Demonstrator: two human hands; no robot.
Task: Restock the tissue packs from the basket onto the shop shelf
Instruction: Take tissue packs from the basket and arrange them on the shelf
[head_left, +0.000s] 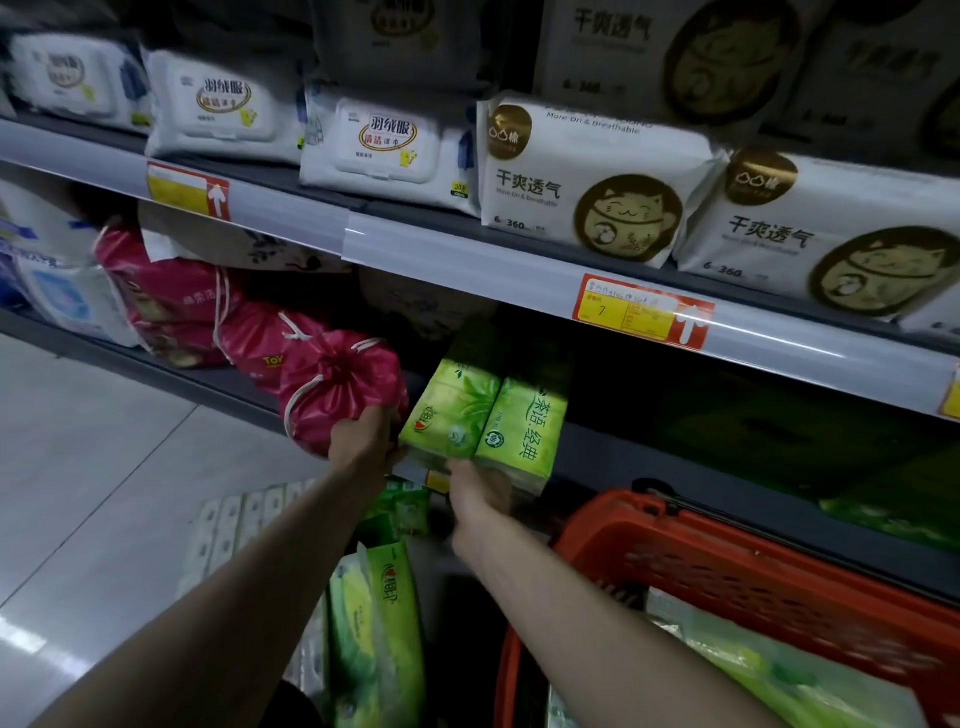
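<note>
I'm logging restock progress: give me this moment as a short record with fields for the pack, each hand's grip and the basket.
pack: green tissue pack, at the front edge of the lower shelf
left grip: left hand holds the pack's left end, beside the pink drawstring bag
right grip: right hand holds the pack's near edge from below
basket: red basket, lower right of view
shelf above: white cat-print packs

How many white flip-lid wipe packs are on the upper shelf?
3 wipe packs, front row of the upper shelf: one far left, one right of it, one next to the cat-logo packs. More may be hidden behind.
</note>
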